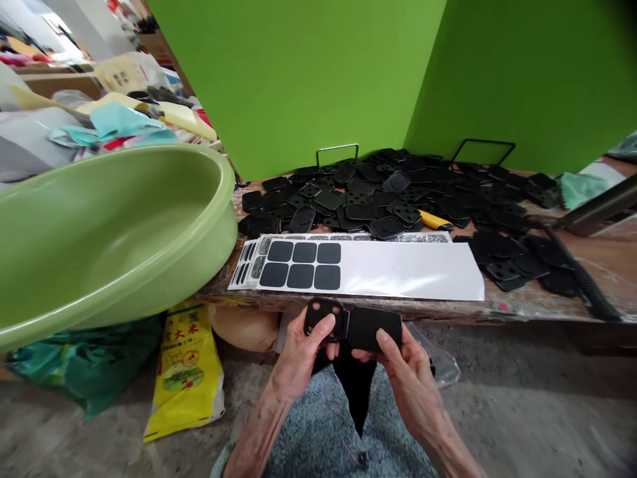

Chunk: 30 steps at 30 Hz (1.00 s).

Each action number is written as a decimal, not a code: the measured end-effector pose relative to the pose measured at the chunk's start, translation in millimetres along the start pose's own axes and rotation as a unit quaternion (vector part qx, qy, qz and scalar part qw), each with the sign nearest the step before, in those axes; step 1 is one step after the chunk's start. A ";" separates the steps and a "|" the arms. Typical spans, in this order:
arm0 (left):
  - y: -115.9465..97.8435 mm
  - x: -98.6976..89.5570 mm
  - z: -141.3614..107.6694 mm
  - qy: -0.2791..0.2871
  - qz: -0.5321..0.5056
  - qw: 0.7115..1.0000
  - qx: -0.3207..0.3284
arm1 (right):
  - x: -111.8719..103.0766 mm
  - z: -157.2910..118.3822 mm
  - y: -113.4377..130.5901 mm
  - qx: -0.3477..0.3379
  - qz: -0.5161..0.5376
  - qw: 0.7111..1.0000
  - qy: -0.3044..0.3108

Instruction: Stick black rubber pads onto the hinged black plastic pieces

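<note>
Just off the table's front edge, my left hand (293,365) pinches a small black plate with round holes (322,308), thumb on top. Beside it, my right hand (409,365) grips a plain black rounded rectangular piece (365,325), its thumb lying across the face. The inner edges of the two pieces meet or nearly meet; I cannot tell whether they are joined. Right behind them on the table lies a white backing sheet (408,269) with several dark rounded-square stickers (301,253) on its left part.
Many black plates (361,199) lie heaped along the green panels (308,79). A yellow-handled tool (435,220) pokes out of the heap. To the right rests a hammer (580,269). A green basin (199,245) stands left, above a yellow bag (189,372).
</note>
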State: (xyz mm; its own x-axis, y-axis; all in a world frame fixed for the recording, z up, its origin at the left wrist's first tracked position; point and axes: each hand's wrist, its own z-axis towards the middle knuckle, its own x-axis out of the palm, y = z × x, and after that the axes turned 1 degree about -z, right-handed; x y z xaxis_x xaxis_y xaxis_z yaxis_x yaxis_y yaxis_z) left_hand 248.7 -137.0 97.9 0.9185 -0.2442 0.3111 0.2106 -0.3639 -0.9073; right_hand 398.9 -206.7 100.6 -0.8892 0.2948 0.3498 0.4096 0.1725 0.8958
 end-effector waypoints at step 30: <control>-22.6 -7.9 -15.1 0.112 -0.208 0.972 -0.018 | -13.7 0.7 -8.4 0.049 -0.138 0.989 0.004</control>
State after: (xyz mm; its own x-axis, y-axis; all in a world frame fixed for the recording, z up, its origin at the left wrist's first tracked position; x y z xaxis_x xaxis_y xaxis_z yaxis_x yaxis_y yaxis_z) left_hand 231.6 -140.4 120.2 0.6599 -0.2577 0.7058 0.5324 -0.5024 -0.6813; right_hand 407.8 -211.6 88.1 -0.9716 0.2155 0.0974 0.1673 0.3352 0.9272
